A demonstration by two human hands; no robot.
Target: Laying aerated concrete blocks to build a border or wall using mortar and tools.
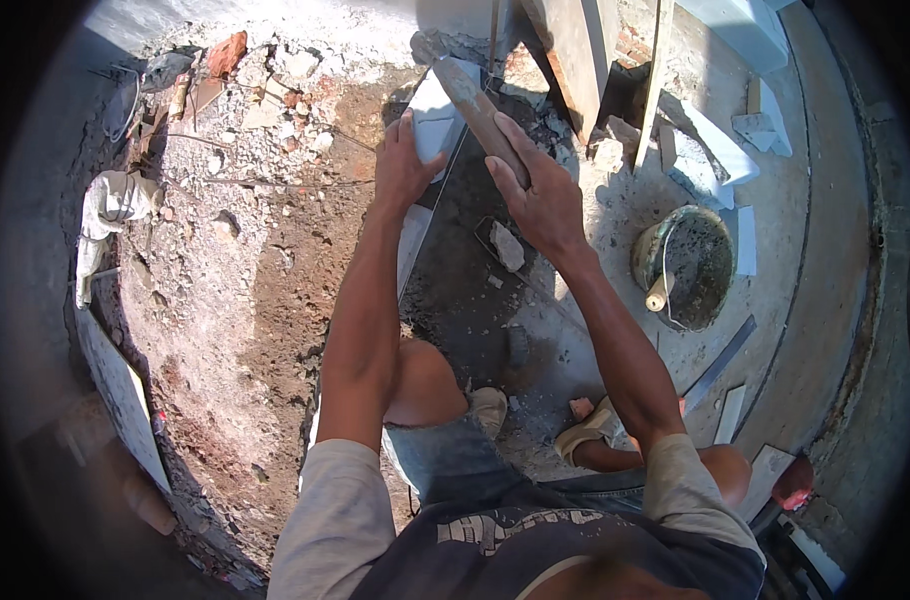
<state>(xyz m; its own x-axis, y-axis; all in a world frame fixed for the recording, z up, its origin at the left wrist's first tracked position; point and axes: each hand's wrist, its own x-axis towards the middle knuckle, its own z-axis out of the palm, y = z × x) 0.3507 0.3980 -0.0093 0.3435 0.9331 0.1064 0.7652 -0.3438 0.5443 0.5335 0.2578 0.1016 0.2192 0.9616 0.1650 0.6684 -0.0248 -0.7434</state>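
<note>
My left hand (pixel 405 175) grips the near left part of a white block (pixel 437 122), with the fingers along its left side and the thumb across its near end. In my right hand (pixel 543 195) is a thick wooden stick (pixel 480 112), its fingers wrapped round the near end. The stick slants up and left over the block's far right corner, and its far end is rounded and grey. Whether the stick touches the block, I cannot tell. A thin taut string (pixel 457 160) runs along the block's right side. Nearer to me lies a narrow white strip (pixel 413 245), partly hidden by my left arm.
A bucket of grey mortar (pixel 700 265) stands at the right, near a long flat metal bar (pixel 720 362). White offcuts (pixel 710 165) and leaning boards (pixel 575 65) are at the far right. Rubble (pixel 275 100) covers the left ground, beside a pale crumpled sack (pixel 113 215).
</note>
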